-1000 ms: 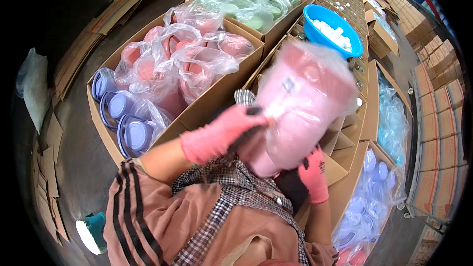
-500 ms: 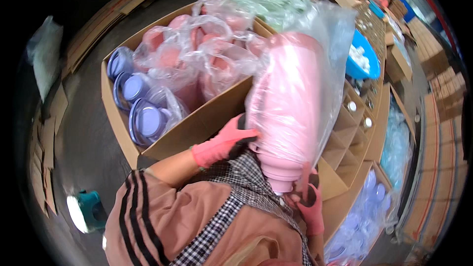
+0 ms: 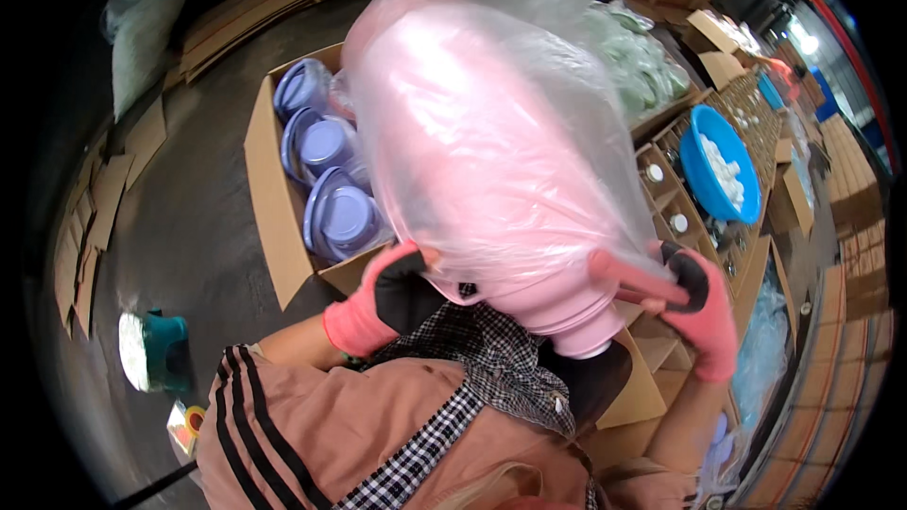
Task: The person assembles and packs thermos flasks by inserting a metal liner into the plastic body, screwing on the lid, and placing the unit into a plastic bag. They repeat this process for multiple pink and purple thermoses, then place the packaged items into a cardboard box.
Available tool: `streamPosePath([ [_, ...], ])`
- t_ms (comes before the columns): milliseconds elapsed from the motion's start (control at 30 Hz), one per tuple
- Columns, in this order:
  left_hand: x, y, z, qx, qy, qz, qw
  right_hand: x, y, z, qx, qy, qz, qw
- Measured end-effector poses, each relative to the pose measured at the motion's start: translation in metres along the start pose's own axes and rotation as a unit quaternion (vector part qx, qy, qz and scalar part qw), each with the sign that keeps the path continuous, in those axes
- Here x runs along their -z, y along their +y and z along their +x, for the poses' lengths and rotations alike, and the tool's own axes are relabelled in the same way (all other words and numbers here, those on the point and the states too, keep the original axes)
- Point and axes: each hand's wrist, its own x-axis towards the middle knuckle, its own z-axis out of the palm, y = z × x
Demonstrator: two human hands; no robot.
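Observation:
A large pink thermos jug [image 3: 491,161] lies slanted across the middle, its narrow neck [image 3: 578,326] toward me. Clear plastic, a bag [image 3: 529,0], covers its body and hangs loose past the far end. My left hand [image 3: 392,293], in a pink glove with a black palm, is closed on the bag's edge beside the jug's shoulder. On the other side, my right hand [image 3: 694,307], gloved alike, has its fingers closed round the jug's pink handle [image 3: 638,279]. Lilac jugs [image 3: 345,217] with handles stand in the carton [image 3: 269,189] behind my left hand.
A blue basin [image 3: 699,165] of white pieces rests at the right, by a divided carton [image 3: 652,194] with white-capped items. Green bagged goods [image 3: 633,61] lie farther back. Flattened cardboard [image 3: 283,0] covers the far left floor. A teal-and-white object [image 3: 156,349] stands on the floor.
The jug has come up closer to my view and leans more to the left. My left hand has shifted from its side to the bag's edge; my right hand has moved up and right.

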Motion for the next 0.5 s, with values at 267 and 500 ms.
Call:
streamPosePath([
  [267, 0.002, -0.015, 0.018, 0.112, -0.056, -0.228, 0.966, -0.005, -0.078, 0.080, -0.172, -0.094, -0.062, 0.979],
  [500, 0.012, -0.009, 0.077, 0.089, -0.107, -0.288, 0.947, -0.028, -0.108, 0.128, -0.114, -0.103, 0.077, 0.985],
])
